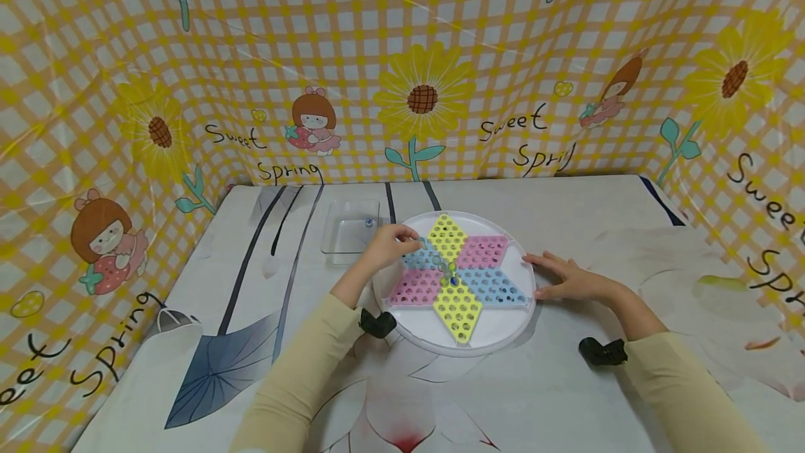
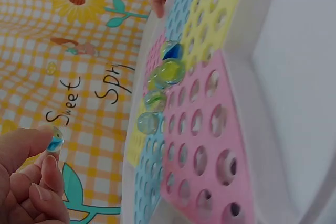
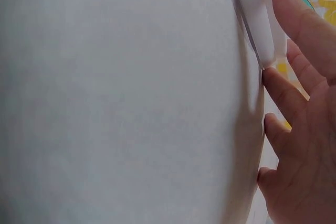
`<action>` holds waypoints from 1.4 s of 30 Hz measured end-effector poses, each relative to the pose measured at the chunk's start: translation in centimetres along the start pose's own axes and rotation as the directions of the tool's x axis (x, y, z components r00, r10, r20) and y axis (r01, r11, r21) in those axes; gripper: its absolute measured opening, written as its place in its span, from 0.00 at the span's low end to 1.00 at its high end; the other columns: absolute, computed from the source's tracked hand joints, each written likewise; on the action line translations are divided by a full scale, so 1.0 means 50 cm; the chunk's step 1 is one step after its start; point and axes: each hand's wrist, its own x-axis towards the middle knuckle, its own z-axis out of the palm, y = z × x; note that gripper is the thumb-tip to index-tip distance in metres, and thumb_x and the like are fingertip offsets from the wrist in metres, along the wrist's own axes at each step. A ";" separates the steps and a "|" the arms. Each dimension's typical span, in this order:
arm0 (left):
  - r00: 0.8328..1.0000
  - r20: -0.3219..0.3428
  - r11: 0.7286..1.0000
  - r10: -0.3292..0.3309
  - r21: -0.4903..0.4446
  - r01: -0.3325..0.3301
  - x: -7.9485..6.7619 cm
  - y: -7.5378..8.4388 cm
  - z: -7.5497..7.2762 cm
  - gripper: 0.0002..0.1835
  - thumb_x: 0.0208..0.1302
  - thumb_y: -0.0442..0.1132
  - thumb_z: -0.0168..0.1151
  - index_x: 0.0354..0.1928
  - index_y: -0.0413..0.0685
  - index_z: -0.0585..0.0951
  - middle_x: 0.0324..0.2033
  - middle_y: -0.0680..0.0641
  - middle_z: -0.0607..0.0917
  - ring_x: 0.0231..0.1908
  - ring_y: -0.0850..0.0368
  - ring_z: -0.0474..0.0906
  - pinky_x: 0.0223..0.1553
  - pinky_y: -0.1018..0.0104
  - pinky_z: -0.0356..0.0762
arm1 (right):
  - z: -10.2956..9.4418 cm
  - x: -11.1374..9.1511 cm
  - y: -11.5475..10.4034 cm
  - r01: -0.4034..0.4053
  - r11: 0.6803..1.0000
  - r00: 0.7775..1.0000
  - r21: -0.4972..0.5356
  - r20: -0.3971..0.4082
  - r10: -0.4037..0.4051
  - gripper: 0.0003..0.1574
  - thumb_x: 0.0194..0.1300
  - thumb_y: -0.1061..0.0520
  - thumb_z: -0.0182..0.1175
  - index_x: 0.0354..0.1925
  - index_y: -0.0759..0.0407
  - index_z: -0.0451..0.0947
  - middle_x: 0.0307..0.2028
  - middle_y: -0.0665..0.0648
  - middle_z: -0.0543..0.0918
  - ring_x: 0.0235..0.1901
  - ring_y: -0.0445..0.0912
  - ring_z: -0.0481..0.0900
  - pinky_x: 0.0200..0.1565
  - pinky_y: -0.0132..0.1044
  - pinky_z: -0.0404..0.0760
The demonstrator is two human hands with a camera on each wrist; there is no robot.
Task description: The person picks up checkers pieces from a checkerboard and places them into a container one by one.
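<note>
My left hand (image 1: 391,247) pinches a clear marble (image 2: 55,141) with a blue swirl between thumb and fingertip, over the left side of a round white Chinese checkers board (image 1: 418,338). The board's star has yellow, pink and blue points full of small holes. Around its centre sit several glass marbles (image 2: 171,72), some yellow-green, one dark blue, some nearly clear. At the board's right rim, my right hand (image 1: 572,279) lies with fingers spread and fairly straight. In the right wrist view, its thumb and fingertips are by the rim, and it holds nothing.
A clear plastic box (image 1: 340,252) stands behind and left of the board, with a blue marble (image 1: 369,222) inside. The table wears a white cloth (image 1: 522,404) printed with flowers and leaves. Yellow checked fabric (image 1: 352,68) hangs behind and at both sides.
</note>
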 end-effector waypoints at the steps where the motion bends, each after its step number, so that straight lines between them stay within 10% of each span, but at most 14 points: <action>1: 1.000 -0.003 1.000 -0.003 0.001 0.003 0.000 0.001 -0.004 0.13 0.60 0.40 0.60 0.42 0.39 0.80 0.31 0.46 0.79 0.28 0.60 0.69 0.27 0.72 0.66 | 0.000 0.000 0.000 -0.002 1.000 1.000 -0.001 0.000 0.002 0.52 0.55 0.46 0.64 0.69 0.60 0.50 0.66 0.77 0.36 0.64 0.72 0.25 0.54 0.69 0.21; 19: 0.989 -0.106 0.993 -0.105 0.035 0.109 0.002 0.007 -0.071 0.13 0.60 0.42 0.61 0.43 0.41 0.80 0.31 0.47 0.78 0.31 0.58 0.69 0.30 0.71 0.67 | -0.002 -0.004 -0.002 0.035 0.999 0.999 0.012 -0.003 -0.035 0.50 0.55 0.48 0.64 0.68 0.60 0.51 0.66 0.78 0.36 0.64 0.72 0.26 0.54 0.69 0.21; 42: 0.973 -0.215 0.994 -0.083 0.049 0.096 -0.007 -0.033 -0.144 0.15 0.58 0.41 0.62 0.44 0.39 0.80 0.35 0.43 0.80 0.35 0.53 0.73 0.34 0.67 0.71 | -0.001 -0.005 -0.006 0.012 1.000 1.000 0.020 0.000 -0.012 0.51 0.54 0.47 0.64 0.68 0.60 0.51 0.66 0.79 0.34 0.62 0.74 0.24 0.53 0.70 0.21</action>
